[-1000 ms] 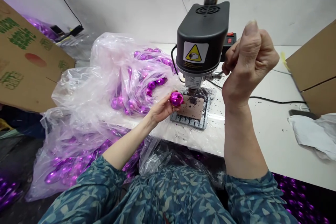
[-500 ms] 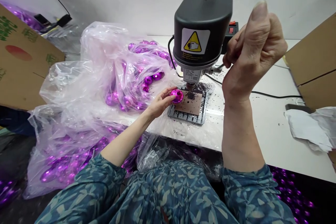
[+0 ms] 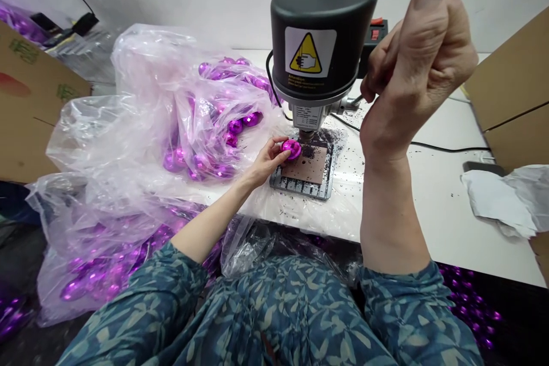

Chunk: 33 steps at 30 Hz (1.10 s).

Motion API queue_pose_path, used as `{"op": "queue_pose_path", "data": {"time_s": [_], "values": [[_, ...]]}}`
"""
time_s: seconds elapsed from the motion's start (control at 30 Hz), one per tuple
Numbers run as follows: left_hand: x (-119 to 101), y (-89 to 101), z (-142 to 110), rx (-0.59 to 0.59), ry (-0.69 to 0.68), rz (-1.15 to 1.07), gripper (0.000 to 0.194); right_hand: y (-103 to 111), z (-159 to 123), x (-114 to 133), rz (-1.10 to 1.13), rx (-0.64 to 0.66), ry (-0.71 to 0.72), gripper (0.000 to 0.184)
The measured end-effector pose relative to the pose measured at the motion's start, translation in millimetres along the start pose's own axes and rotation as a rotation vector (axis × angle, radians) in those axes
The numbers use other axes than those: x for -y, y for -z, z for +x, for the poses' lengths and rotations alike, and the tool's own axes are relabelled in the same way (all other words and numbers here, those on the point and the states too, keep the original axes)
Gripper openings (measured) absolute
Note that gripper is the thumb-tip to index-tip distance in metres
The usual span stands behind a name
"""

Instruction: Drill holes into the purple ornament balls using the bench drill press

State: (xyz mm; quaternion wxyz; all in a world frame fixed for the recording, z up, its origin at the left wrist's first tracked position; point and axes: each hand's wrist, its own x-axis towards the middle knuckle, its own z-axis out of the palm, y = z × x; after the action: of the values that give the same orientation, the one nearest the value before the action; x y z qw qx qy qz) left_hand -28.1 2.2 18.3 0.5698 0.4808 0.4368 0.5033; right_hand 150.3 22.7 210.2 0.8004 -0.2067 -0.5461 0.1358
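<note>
My left hand (image 3: 271, 161) pinches a shiny magenta faceted ball (image 3: 291, 149) between thumb and fingers. The ball is over the left part of a brown board (image 3: 309, 167) on the metal base plate (image 3: 300, 187) of a small bench drill press. Above it is the black drill head (image 3: 321, 28) with a yellow warning sticker; its tip is close to the ball's right side. My right hand (image 3: 422, 68) is closed round the feed lever (image 3: 354, 104) at the head's right side; most of the lever is hidden in the fist.
A clear plastic bag (image 3: 146, 80) of magenta balls lies on the left of the white table (image 3: 446, 223). Dark shavings (image 3: 334, 137) surround the base. Cardboard boxes (image 3: 510, 80) stand at both sides, with crumpled white paper (image 3: 497, 200) and a black cable (image 3: 446, 148) on the right.
The ball in my left hand has tilted, and sits slightly nearer the drill tip. My right hand keeps its grip on the lever. The whole view has shifted a little.
</note>
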Motion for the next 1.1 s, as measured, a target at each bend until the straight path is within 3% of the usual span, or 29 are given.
{"op": "queue_pose_path", "data": {"time_s": [0.17,0.33,0.5,0.67,0.93,1.1], "values": [[5.3,-3.5,5.8,-0.029,0.019,0.016,0.067,0.6,-0.8,-3.7,0.000,-0.010,0.010,0.051],[10.2,-4.7,9.0,-0.030,-0.011,0.019,0.068,1.9,-0.5,-3.6,-0.184,-0.017,-0.013,0.055],[14.9,-3.7,9.2,-0.017,-0.061,0.009,0.067,2.7,-0.3,-5.7,0.106,0.003,-0.007,0.043],[17.8,-0.3,10.5,0.000,-0.061,0.051,0.071,2.1,2.4,-11.9,0.211,0.008,0.029,0.037],[10.0,2.9,10.3,-0.070,0.031,-0.151,0.053,-1.4,3.6,-14.7,0.401,0.013,0.065,0.031],[3.9,1.0,7.4,-0.051,0.122,-0.235,0.052,-2.1,2.2,-15.4,0.379,-0.002,0.076,0.034]]}}
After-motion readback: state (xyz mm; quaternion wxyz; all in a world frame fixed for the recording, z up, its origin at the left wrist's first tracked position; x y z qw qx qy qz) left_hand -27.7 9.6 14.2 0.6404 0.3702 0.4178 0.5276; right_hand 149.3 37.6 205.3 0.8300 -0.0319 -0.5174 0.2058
